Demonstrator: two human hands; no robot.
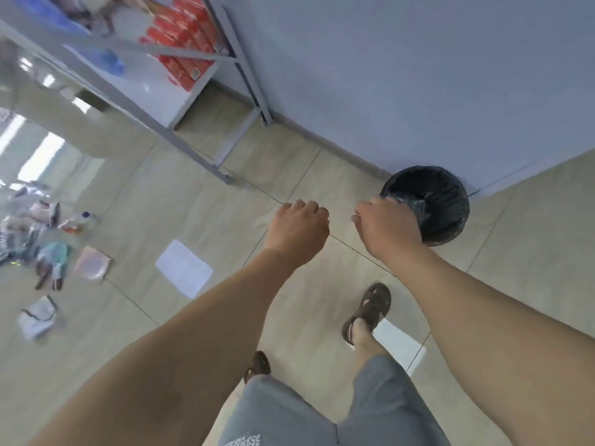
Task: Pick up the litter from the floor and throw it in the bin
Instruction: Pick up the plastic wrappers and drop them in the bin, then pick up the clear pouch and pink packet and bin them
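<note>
A round bin (450,217) with a black liner stands on the tiled floor against the wall. My right hand (388,228) hangs over the bin's left rim, fingers curled under, with nothing visible in it. My left hand (297,231) is a loose fist to the left of it, above the bare floor, and holds nothing I can see. Litter lies on the floor at the left: a white sheet (184,268), a pink packet (92,263), a small bottle (82,219), a white bag (38,317) and a blurred pile of wrappers (32,233).
A grey metal shelf rack (193,149) with red boxes (183,37) stands at the upper left by the wall. Another white sheet (401,347) lies under my right sandalled foot (370,312). The wall (418,75) runs behind the bin.
</note>
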